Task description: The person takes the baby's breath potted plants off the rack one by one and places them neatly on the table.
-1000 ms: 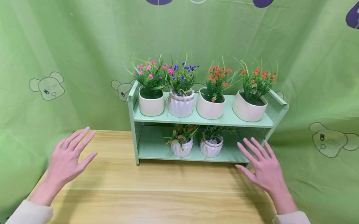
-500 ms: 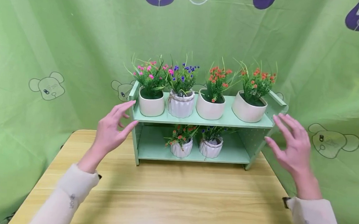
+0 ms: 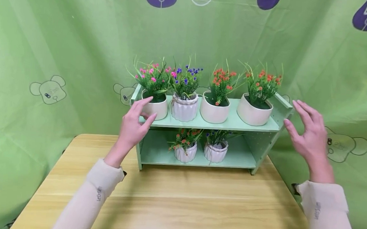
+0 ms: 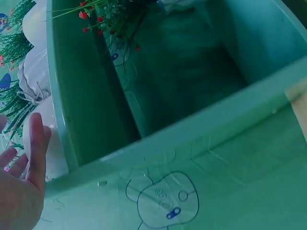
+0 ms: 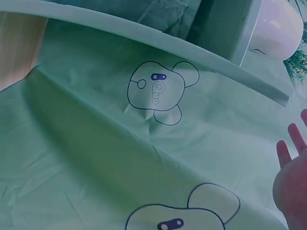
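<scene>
My left hand [image 3: 135,123] is raised in front of the pink-flowered pot [image 3: 156,109] at the left end of the shelf's upper board, thumb and fingers spread apart. Whether it touches that pot cannot be made out. Beside the right end panel of the green two-tier shelf [image 3: 196,164] my right hand [image 3: 310,134] hovers with nothing in it. In the right wrist view, the fingers [image 5: 284,154] stand apart from the shelf. Along the upper board follow a ribbed pot with purple flowers [image 3: 184,108] and two smooth pots with orange-red flowers, the middle one [image 3: 214,109] and the right one [image 3: 254,112].
On the lower board stand two small ribbed pots, one with orange-red flowers [image 3: 185,153] and one with purple flowers [image 3: 216,152]. The shelf rests on a wooden table [image 3: 178,205]. A green printed curtain [image 3: 90,35] hangs behind and at both sides.
From low beside the shelf, both hands have risen. The left has moved right to the front of the pink-flowered pot; the right has moved outward to the shelf's right end. The pots stay put.
</scene>
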A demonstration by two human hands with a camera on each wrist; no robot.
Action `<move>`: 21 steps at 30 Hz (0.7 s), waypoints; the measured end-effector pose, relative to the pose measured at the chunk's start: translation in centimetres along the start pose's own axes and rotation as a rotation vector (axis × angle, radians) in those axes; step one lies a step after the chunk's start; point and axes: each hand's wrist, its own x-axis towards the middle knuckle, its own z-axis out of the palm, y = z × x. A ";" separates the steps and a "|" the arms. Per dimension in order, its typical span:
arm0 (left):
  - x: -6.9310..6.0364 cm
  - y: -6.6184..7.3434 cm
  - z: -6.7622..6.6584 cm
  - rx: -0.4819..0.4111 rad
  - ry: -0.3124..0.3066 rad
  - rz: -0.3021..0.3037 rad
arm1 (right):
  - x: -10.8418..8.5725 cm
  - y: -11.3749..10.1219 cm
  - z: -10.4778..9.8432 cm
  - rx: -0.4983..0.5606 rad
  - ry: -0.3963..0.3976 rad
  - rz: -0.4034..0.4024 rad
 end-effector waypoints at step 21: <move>0.8 -0.4 3.3 -0.038 0.145 -0.075 | 0.9 1.6 2.1 0.050 0.027 0.058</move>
